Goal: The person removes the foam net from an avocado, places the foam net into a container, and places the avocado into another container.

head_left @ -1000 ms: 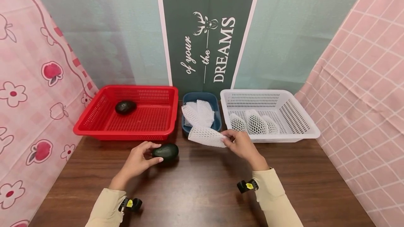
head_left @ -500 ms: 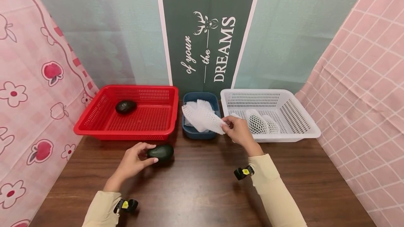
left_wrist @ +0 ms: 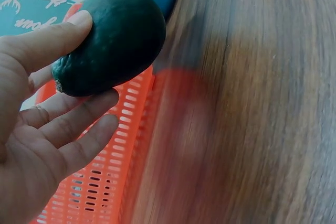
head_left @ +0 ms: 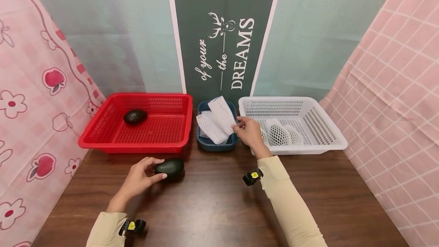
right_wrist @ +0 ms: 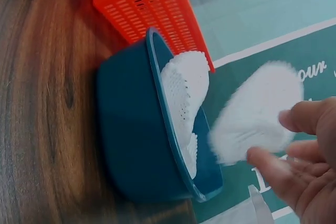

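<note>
My left hand [head_left: 140,176] grips a dark green avocado [head_left: 170,169] by one end, thumb on one side and fingers on the other. The left wrist view shows the avocado [left_wrist: 118,40] with its stem end toward the palm. Over the blue bin [head_left: 216,147], my right hand [head_left: 249,132] pinches the lower end of a white foam fruit net [head_left: 223,113], which stands up from the fingertips. Inside that bin lie more foam nets [head_left: 210,129]. In the right wrist view the pinched net [right_wrist: 262,111] looks blurred beside the bin's rim.
At the left a red basket [head_left: 186,140] contains another avocado [head_left: 135,117]. To the right stands a white basket [head_left: 329,147] with several net-covered avocados [head_left: 278,134] in it. Curtains hang behind and along both sides of the wooden table [head_left: 212,205].
My right hand has moved back and left with the foam net, from in front of the blue bin to above it. The left hand has shifted slightly left with the avocado.
</note>
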Available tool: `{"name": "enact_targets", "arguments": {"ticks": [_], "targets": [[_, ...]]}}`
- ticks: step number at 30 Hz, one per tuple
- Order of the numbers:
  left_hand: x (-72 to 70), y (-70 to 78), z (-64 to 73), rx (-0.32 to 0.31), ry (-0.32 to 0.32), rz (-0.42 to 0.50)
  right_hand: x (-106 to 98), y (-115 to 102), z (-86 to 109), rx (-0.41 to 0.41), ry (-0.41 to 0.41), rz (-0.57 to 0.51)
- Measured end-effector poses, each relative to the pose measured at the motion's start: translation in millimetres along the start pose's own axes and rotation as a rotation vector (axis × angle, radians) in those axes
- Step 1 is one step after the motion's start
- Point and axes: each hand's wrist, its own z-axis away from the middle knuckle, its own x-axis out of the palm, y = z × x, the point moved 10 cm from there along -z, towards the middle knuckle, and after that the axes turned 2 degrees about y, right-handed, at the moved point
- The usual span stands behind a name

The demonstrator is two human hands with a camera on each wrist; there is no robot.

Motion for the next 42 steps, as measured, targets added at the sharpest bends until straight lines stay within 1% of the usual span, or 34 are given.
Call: {"name": "enact_targets", "arguments": {"ticks": [3, 7, 12, 14, 17, 20, 22, 26, 30, 34, 38, 42], "targets": [[-2.1, -2.0, 0.7, -0.018, -0.005, -0.003, 5.7, 3.8, 0.0, 0.027, -0.042, 0.036], [-6.7, -3.3, 1.0, -0.039, -0.01, -0.016, 4.8, 3.4, 1.5, 0.013, -0.052, 0.07], [-8.2, -4.2, 1.0, -0.045, -0.01, -0.023, 3.3, 1.5, 2.2, 0.002, -0.063, 0.072], [-7.3, -3.7, 0.4, -0.04, -0.011, -0.025, 3.1, 0.4, 2.8, -0.001, -0.069, 0.067], [-6.4, -0.1, -1.7, -0.016, -0.01, -0.027, 3.3, -1.1, 5.9, 0.001, -0.093, 0.071], [-8.6, 4.7, -3.9, 0.004, 0.005, -0.023, 6.9, -4.3, 10.7, -0.012, -0.155, 0.08], [-11.5, 6.7, -4.3, 0.005, 0.016, -0.018, 10.6, -8.3, 15.0, -0.034, -0.215, 0.092], [-18.5, 9.1, -4.0, -0.005, 0.035, -0.018, 19.4, -19.1, 23.0, -0.106, -0.333, 0.132], [-24.8, 13.4, -4.7, 0.001, 0.052, -0.017, 26.6, -31.6, 29.3, -0.197, -0.41, 0.187], [-29.2, 18.7, -7.1, 0.015, 0.063, -0.013, 30.7, -40.0, 34.4, -0.252, -0.453, 0.224], [-33.0, 24.8, -9.6, 0.037, 0.08, -0.012, 32.1, -44.7, 38.3, -0.266, -0.473, 0.273], [-36.6, 29.9, -11.1, 0.05, 0.103, -0.005, 33.9, -50.9, 41.7, -0.272, -0.496, 0.298]]}}
